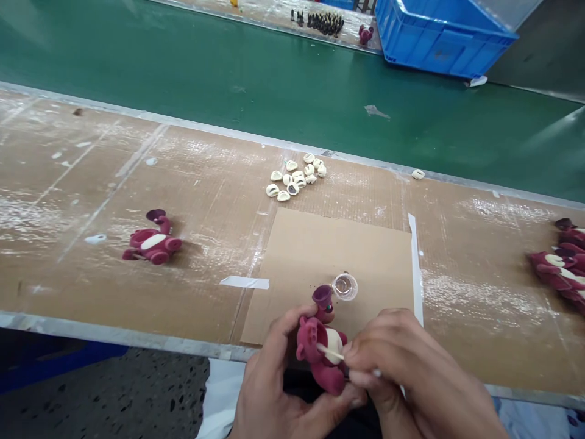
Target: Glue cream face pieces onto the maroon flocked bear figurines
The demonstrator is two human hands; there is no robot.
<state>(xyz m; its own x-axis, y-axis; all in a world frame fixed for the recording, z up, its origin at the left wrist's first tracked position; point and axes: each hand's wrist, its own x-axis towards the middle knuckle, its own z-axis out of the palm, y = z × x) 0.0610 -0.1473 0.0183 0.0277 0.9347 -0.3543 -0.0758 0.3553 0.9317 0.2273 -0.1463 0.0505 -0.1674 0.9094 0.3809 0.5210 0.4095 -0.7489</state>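
My left hand [278,384] is closed around a small magenta flocked bear figure [320,350] with a cream belly, held at the table's near edge. In my right hand [411,372] a thin cream stick [329,352] is pinched, and its tip touches the figure's front. Just beyond the figure sits a small clear cup [345,286] on a cardboard sheet [365,256]. A cluster of several small cream parts [295,178] lies farther back on the table.
A finished magenta figure [153,242] lies at the left of the brown table; several more [564,262] lie at the right edge. Behind runs a green conveyor belt [274,79]. A blue crate [439,33] stands at the back right. One stray cream part [417,174] lies near the belt.
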